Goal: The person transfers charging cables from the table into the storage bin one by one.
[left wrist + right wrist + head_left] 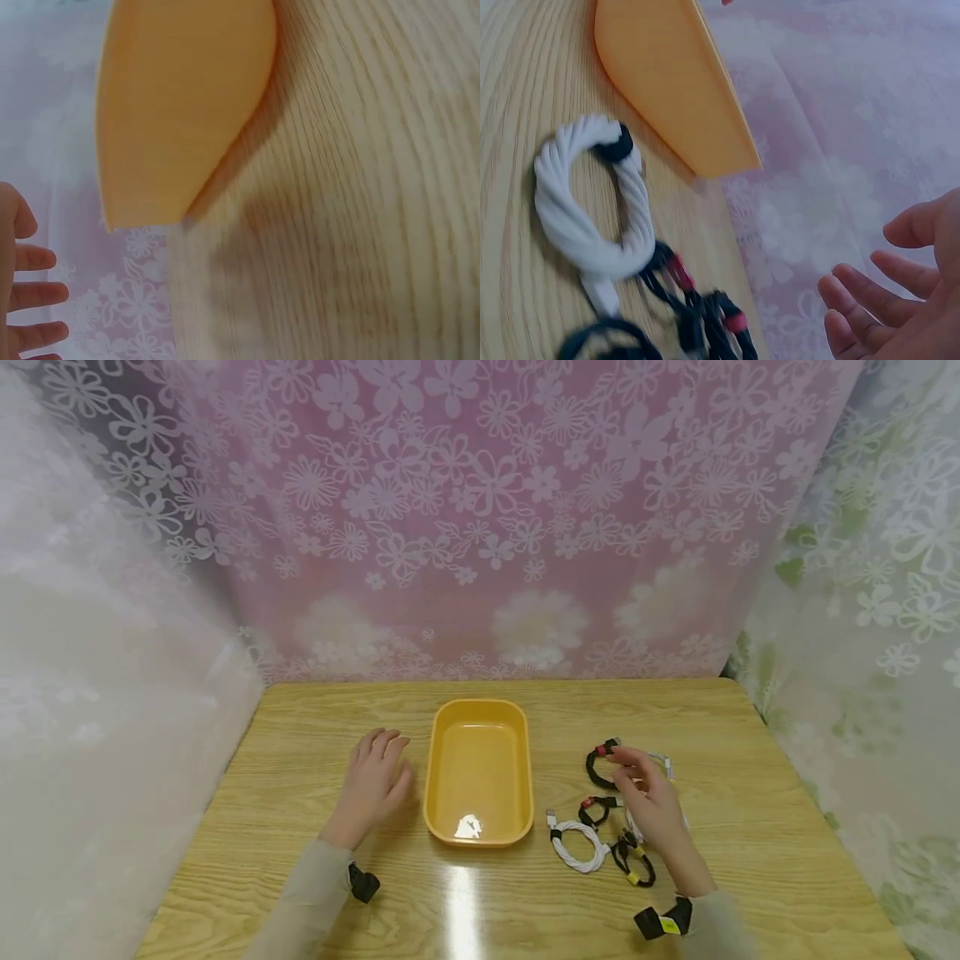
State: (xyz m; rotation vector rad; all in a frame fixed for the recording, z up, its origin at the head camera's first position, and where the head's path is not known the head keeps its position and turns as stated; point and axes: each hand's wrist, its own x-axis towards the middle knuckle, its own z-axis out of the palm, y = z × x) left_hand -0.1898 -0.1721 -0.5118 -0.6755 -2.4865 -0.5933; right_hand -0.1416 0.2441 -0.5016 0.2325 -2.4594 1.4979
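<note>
Several coiled cables lie on the right of the table. They include a white cable (577, 863) with a black tie, a black cable with yellow bands (647, 870), a small black cable (585, 815) and a larger black cable (590, 768) with red bands. Over the group hovers my right hand (654, 806), fingers loosely bent around nothing; it partly hides another pale cable (667, 766). In the right wrist view the right hand (900, 296) stays apart from the white coil (553, 202). Left of the yellow tray (431, 793), my left hand (373, 785) holds nothing, its fingers relaxed.
The tray stands mid-table with nothing in it but a light reflection. Beneath everything is a wood-grain table (300, 727). Floral curtains hang behind the pink back edge (480, 568) and along both sides.
</note>
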